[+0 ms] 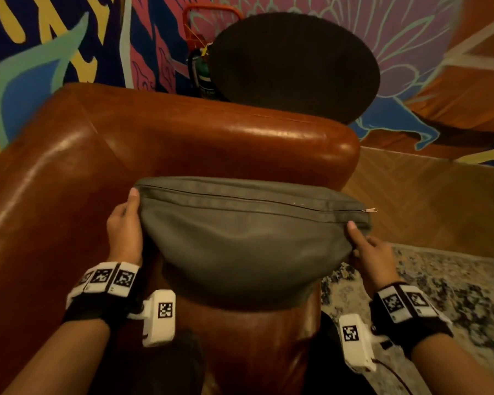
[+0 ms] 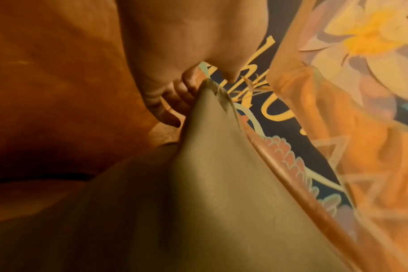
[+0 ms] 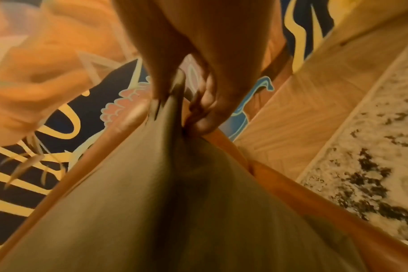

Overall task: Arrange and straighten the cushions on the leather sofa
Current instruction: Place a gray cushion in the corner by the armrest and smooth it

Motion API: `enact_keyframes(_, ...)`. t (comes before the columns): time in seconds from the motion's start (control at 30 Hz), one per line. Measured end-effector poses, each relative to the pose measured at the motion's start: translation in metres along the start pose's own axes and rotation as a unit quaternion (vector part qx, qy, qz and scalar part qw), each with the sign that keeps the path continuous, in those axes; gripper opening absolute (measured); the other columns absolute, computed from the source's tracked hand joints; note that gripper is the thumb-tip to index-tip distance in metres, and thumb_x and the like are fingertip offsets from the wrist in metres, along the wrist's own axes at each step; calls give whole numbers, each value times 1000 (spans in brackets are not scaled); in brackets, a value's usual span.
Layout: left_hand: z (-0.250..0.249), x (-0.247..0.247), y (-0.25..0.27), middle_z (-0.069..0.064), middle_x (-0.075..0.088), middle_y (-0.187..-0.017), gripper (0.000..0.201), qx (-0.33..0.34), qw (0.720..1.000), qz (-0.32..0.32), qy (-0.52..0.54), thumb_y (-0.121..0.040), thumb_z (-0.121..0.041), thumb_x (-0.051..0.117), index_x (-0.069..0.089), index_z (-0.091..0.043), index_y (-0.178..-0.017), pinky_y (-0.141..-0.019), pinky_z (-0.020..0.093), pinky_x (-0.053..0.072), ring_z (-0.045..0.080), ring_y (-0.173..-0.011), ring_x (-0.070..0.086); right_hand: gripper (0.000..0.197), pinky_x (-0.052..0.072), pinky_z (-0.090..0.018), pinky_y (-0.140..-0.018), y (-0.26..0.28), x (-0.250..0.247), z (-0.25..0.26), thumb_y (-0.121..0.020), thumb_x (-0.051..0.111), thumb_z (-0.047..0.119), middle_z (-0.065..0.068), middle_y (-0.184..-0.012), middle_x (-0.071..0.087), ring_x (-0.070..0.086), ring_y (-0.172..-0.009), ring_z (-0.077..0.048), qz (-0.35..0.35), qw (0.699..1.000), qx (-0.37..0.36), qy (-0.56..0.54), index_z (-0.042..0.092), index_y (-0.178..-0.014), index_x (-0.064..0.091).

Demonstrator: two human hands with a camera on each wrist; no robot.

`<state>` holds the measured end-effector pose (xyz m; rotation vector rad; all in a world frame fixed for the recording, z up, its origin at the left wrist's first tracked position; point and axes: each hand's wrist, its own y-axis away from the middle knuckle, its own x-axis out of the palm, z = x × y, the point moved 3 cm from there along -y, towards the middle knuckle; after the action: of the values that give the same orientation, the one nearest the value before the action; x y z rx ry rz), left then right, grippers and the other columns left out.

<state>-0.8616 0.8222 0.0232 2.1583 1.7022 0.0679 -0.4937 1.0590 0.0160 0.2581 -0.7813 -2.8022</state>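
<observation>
Both hands (image 1: 124, 223) (image 1: 368, 252) pinch plump grey fabric cushion (image 1: 248, 238) against glossy leather sofa (image 1: 183, 138)

I see the cushion (image 1: 240, 238) on the sofa (image 1: 183, 138) seat, up against the armrest (image 1: 268, 141) behind it. My left hand (image 1: 124, 226) is at its left corner, right hand (image 1: 370, 253) at its right corner. Round chair (image 1: 294, 67) sits behind the armrest, extinguisher (image 1: 201, 72) just left of it; rug (image 1: 454, 295) to the right, on the floor.

The head camera looks down from above the sofa (image 1: 183, 143). Each wrist camera sits very close to one corner of the grey cushion (image 1: 248, 238), which all three views share.
</observation>
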Motion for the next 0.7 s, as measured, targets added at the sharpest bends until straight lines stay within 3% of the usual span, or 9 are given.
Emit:
enact_keyframes(0.1, 6, -6, 17, 4, 69, -100, 16, 9, 998, 66, 6, -93, -33, 58, 69, -21, -96, -88, 34, 48, 21, -98, 64, 69, 60, -31, -77, 16, -5, -5, -51, 85, 56, -11, -101, 76, 73, -91, -21, 77, 997, -9, -5, 9, -99, 70)
enact_keyframes(0.2, -4, -15, 11, 6, 68, -97, 21, 112, 986, 55, -106, -91, -23, 64, 70, -10, -106, -89, 32, 47, 21, -95, 64, 37, 59, -23, -58, 17, -12, 9, -72, 80, 35, -19, -98, 75, 73, -69, -14, 85, 994, -61, 40, 8, -95, 72)
enact_keyframes(0.27, -7, -18, -4, 7, 68, -83, 16, 100, 989, 36, -101, -84, -27, 71, 72, -12, -90, -82, 34, 48, 21, -85, 62, 66, 58, -25, -53, 6, -14, 13, -51, 87, 48, -19, -89, 75, 72, -67, -21, 75, 993, -77, 56, 1, -95, 71)
enact_keyframes(0.33, -1, -14, -13, 7, 67, -79, 14, 36, 993, 58, -95, -79, -28, 76, 69, -16, -77, -83, 39, 51, 26, -84, 65, 96, 58, -26, -54, -2, -11, 10, -36, 93, 52, -20, -92, 74, 73, -78, -26, 73, 994, -45, 60, -8, -105, 65)
enact_keyframes(0.4, 2, -7, -15, 7, 68, -83, 17, -20, 991, 84, -99, -76, -26, 79, 65, -18, -81, -86, 43, 52, 29, -87, 66, 79, 58, -26, -61, -8, -6, 11, -55, 91, 30, -16, -110, 71, 70, -98, -28, 92, 995, -2, 35, -3, -119, 61)
enact_keyframes(0.47, -6, -1, -23, 9, 68, -97, 29, -34, 993, 86, -72, -73, -34, 78, 63, -19, -93, -85, 40, 52, 25, -89, 66, 63, 56, -30, -70, -15, -7, 25, -72, 81, 27, -8, -121, 66, 65, -106, -23, 82, 996, 16, 24, 8, -127, 57)
enact_keyframes(0.53, -23, 6, -29, 6, 68, -111, 60, -62, 992, 99, -49, -64, -61, 74, 66, -18, -105, -88, 37, 50, 23, -97, 65, 50, 53, -34, -75, -27, -9, 39, -85, 67, 48, -3, -116, 66, 64, -103, -21, 67, 997, 22, 42, 15, -122, 60)
enact_keyframes(0.6, -37, 16, -34, 6, 69, -109, 80, -58, 988, 104, -94, -56, -80, 65, 68, -15, -103, -96, 43, 47, 27, -100, 64, 56, 54, -38, -79, -38, -5, 50, -88, 55, 61, -4, -108, 69, 65, -100, -23, 31, 995, 32, 86, 14, -116, 65)
enact_keyframes(0.7, -53, 27, -35, 18, 68, -106, 62, 27, 976, 60, -208, -77, -66, 62, 70, -6, -92, -94, 44, 47, 35, -102, 62, 44, 48, -34, -73, -49, 8, 64, -93, 55, 53, -6, -82, 64, 60, -83, -24, 0, 971, -57, 232, 12, -83, 66)
